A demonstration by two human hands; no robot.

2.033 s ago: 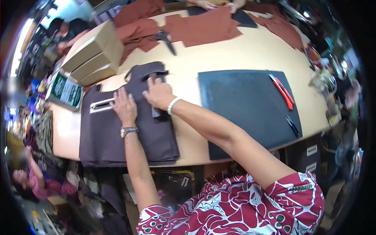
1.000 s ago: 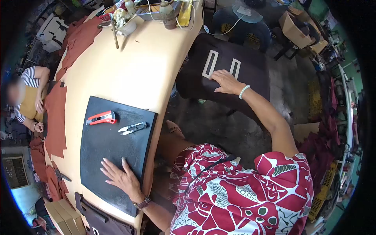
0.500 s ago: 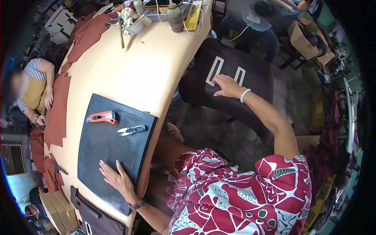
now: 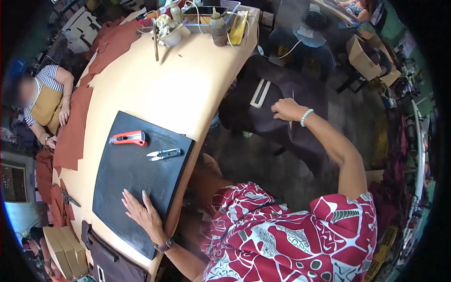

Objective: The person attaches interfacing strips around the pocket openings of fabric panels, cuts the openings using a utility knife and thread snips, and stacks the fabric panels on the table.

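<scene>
My left hand (image 4: 142,212) lies on the lower part of the black mat (image 4: 127,183), fingers spread, holding nothing. A red cutter (image 4: 129,137) and small thread snips (image 4: 165,154) rest on the same mat, above the hand. My right hand (image 4: 289,110) is over the dark fabric (image 4: 253,115) to the right of the table, its fingers bent together; what they hold, if anything, is hidden. A pale rectangular frame (image 4: 260,93) shows on that fabric, left of this hand. Under the hand the fabric is creased, with a thin pale line.
Across the table (image 4: 155,89) a co-worker (image 4: 51,98) has hands at reddish-brown fabric (image 4: 75,131). Bottles and a bowl (image 4: 170,37) stand at the far end. Folded dark fabric (image 4: 110,256) lies near the lower corner, beside cardboard boxes (image 4: 63,251). More boxes (image 4: 364,56) are at the upper right.
My right hand has moved slightly right and down, and its fingers are drawn in. The fabric beneath it has folded, narrowing the second pale frame to a line. My left hand stays on the mat.
</scene>
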